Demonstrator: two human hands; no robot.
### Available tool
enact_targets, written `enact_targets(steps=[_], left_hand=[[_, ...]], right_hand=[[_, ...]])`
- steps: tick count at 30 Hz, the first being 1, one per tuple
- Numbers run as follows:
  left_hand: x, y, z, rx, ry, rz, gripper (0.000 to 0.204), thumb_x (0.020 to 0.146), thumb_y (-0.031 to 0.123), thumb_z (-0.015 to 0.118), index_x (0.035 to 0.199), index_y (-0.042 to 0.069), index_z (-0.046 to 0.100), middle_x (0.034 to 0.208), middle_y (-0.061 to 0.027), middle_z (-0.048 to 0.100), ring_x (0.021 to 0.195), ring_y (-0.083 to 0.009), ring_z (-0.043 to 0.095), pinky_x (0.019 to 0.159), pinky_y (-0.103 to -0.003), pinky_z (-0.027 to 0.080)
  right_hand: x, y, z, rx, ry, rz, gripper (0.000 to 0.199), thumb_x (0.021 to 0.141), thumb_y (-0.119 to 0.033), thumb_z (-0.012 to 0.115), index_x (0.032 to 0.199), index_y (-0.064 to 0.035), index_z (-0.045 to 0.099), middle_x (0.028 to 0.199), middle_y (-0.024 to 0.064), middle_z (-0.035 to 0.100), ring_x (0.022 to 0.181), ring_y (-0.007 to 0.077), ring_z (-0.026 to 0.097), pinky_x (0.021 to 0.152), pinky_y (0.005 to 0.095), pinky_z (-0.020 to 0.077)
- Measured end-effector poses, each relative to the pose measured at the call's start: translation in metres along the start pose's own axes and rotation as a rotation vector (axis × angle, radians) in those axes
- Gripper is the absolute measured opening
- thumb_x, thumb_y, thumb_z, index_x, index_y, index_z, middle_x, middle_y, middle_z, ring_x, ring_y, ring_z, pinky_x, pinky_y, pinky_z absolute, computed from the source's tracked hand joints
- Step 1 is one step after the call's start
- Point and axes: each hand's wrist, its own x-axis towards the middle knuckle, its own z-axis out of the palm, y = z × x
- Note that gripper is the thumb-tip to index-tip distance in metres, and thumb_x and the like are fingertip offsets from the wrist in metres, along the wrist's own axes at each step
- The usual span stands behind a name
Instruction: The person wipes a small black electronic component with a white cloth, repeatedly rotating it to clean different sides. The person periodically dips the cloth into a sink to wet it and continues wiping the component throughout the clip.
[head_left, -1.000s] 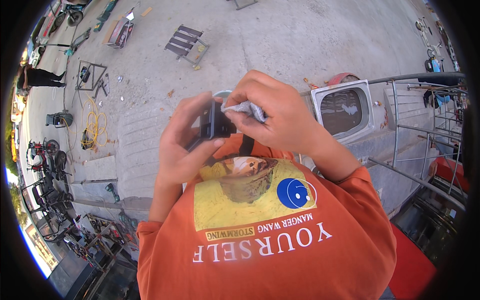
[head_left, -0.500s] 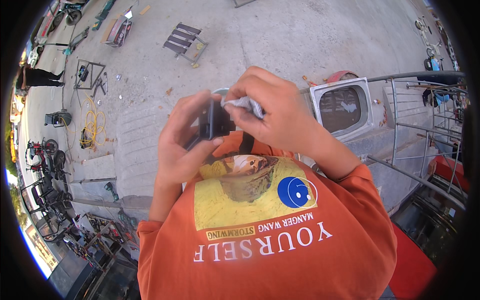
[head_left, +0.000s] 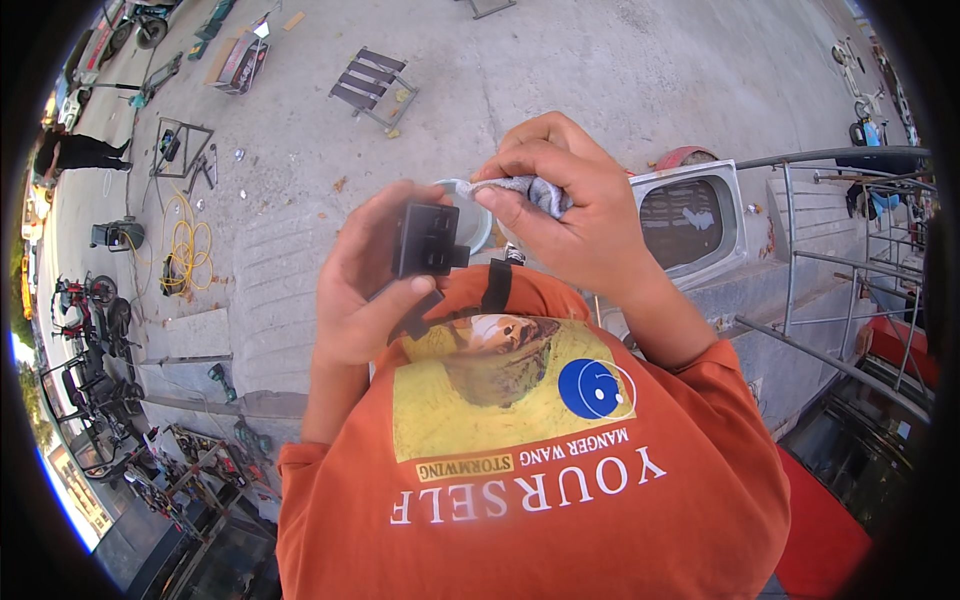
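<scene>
Above the chest, the left hand point(head_left: 365, 275) pinches a black part point(head_left: 430, 240); the right hand point(head_left: 570, 205) grips a grey rag point(head_left: 530, 190) just beside it. Wiping looks unfinished.

1. In my left hand point(head_left: 365, 285) I see a black box-shaped part point(head_left: 428, 240).
2. My right hand point(head_left: 570, 215) pinches a grey cloth point(head_left: 530, 190).
3. My shirt point(head_left: 540, 480) is orange, with a yellow picture panel, a blue circle and white letters.
4. At 10 o'clock a yellow hose point(head_left: 190, 240) lies coiled on the pale grey concrete ground point(head_left: 600, 70).
5. At 3 o'clock the washing machine tub point(head_left: 690, 220) is white with a dark inside.
6. At 5 o'clock the mat point(head_left: 825, 530) is red.
</scene>
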Motion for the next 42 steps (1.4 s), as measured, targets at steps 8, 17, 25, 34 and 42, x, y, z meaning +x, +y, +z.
enact_targets(steps=[8, 17, 25, 34, 42], left_hand=[[-0.002, 0.003, 0.004, -0.066, 0.042, -0.055, 0.078, 0.085, 0.014, 0.076, 0.151, -0.001, 0.037, 0.145, -0.0254, 0.047, 0.104, -0.023, 0.065, 0.076, -0.032, 0.062], [-0.004, 0.0, -0.002, -0.097, 0.011, -0.036, 0.079, 0.085, 0.013, 0.075, 0.152, 0.0, 0.035, 0.146, -0.0277, 0.044, 0.112, -0.0276, 0.065, 0.076, -0.035, 0.063], [-0.005, 0.0, -0.003, -0.118, 0.023, -0.022, 0.078, 0.085, 0.011, 0.075, 0.151, -0.001, 0.035, 0.146, -0.0278, 0.044, 0.113, -0.0282, 0.064, 0.076, -0.035, 0.063], [-0.005, 0.0, -0.004, 0.046, -0.013, 0.065, 0.074, 0.085, 0.004, 0.072, 0.15, -0.002, 0.036, 0.146, -0.025, 0.046, 0.12, -0.0285, 0.06, 0.083, -0.035, 0.061], [-0.003, 0.008, -0.005, 0.271, -0.041, 0.149, 0.066, 0.082, -0.015, 0.06, 0.145, -0.004, 0.043, 0.144, -0.0155, 0.045, 0.132, -0.0281, 0.051, 0.102, -0.038, 0.052]], right_hand=[[0.0, -0.007, -0.001, 0.012, -0.045, -0.09, 0.014, 0.079, -0.003, 0.079, 0.09, -0.0025, 0.072, 0.088, 0.0069, 0.062, 0.072, 0.0168, 0.063, 0.062, 0.0283, 0.0501], [0.007, -0.015, 0.001, -0.014, -0.081, -0.142, 0.014, 0.078, -0.003, 0.079, 0.088, -0.0032, 0.068, 0.086, 0.0057, 0.059, 0.071, 0.0214, 0.065, 0.06, 0.0319, 0.0514], [0.011, -0.018, 0.003, -0.042, -0.104, -0.186, 0.017, 0.076, -0.003, 0.079, 0.088, -0.0037, 0.067, 0.086, 0.0059, 0.059, 0.072, 0.0226, 0.066, 0.061, 0.0329, 0.0523], [0.012, -0.015, 0.006, -0.068, -0.153, -0.227, 0.021, 0.076, -0.001, 0.079, 0.096, -0.0047, 0.072, 0.087, 0.0074, 0.062, 0.069, 0.0187, 0.065, 0.059, 0.0293, 0.051], [0.008, -0.025, 0.012, -0.194, -0.191, -0.251, 0.019, 0.075, -0.004, 0.078, 0.092, -0.0072, 0.069, 0.086, 0.007, 0.061, 0.068, 0.0223, 0.063, 0.058, 0.0321, 0.0507]])
